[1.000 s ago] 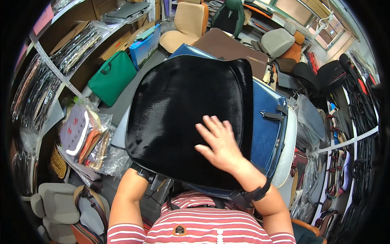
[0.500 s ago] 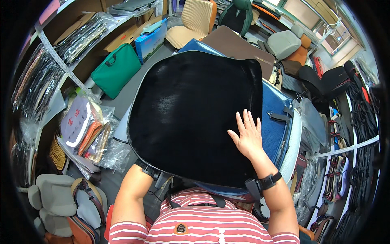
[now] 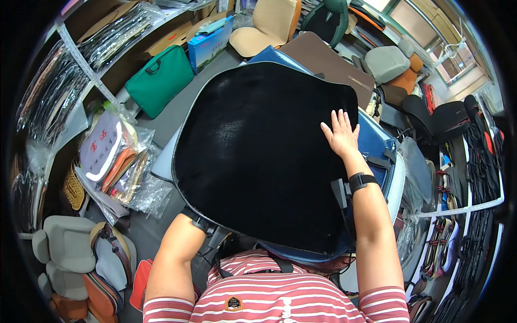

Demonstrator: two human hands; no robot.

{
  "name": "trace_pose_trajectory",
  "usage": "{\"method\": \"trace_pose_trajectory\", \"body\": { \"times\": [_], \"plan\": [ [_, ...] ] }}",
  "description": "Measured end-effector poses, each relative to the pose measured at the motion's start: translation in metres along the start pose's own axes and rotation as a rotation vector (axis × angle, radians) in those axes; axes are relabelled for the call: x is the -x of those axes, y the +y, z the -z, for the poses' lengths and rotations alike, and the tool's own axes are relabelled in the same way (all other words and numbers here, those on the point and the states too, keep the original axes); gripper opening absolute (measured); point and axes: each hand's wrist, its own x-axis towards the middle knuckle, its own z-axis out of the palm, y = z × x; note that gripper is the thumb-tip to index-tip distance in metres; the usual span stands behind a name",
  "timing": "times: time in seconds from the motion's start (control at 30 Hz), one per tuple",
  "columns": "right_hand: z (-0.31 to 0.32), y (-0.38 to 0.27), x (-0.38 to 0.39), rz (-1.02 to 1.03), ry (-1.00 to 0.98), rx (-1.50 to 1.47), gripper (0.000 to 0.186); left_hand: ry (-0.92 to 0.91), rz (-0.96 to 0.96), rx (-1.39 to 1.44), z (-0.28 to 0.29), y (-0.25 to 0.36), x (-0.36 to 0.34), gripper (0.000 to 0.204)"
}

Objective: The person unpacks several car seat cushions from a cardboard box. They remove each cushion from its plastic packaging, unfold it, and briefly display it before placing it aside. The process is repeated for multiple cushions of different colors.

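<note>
A large black seat pad [image 3: 258, 156], rounded and edged with piping, spreads out before me with a soft, plush-looking face up. My right hand [image 3: 342, 133] lies flat near its right edge, palm down, fingers spread and stretched away from me. At the near left corner, my left forearm [image 3: 175, 242] passes beneath the pad, which hides that hand and its fingers. Beneath the pad, a blue seat cover [image 3: 299, 60] with black straps shows past its far and right edges. Beyond it lies a brown flat pad [image 3: 328, 59].
To the left, shelves hold bagged covers, and a green case [image 3: 160, 81] stands beside a blue box [image 3: 211, 46]. Several bagged covers [image 3: 116, 156] are piled nearer. Grey seat models [image 3: 69, 245] are at lower left; a black seat [image 3: 436, 118] and racks stand at right.
My right hand has slid up and away along the pad's right side, fingers still spread. The pad has turned slightly, its near right corner shifting toward me. My left arm stays under it.
</note>
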Motion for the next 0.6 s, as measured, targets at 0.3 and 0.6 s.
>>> {"method": "trace_pose_trajectory", "body": {
  "times": [0.3,0.6],
  "plan": [
    [0.03,-0.125,0.157,0.779,-0.24,-0.269,0.098,0.005,-0.002,-0.02,0.002,-0.004,0.006,0.062],
    [0.061,-0.093,0.167,0.362,0.277,-0.804,0.012,0.008,-0.137,-0.17,-0.029,0.018,-0.044,0.064]
  ]
}}
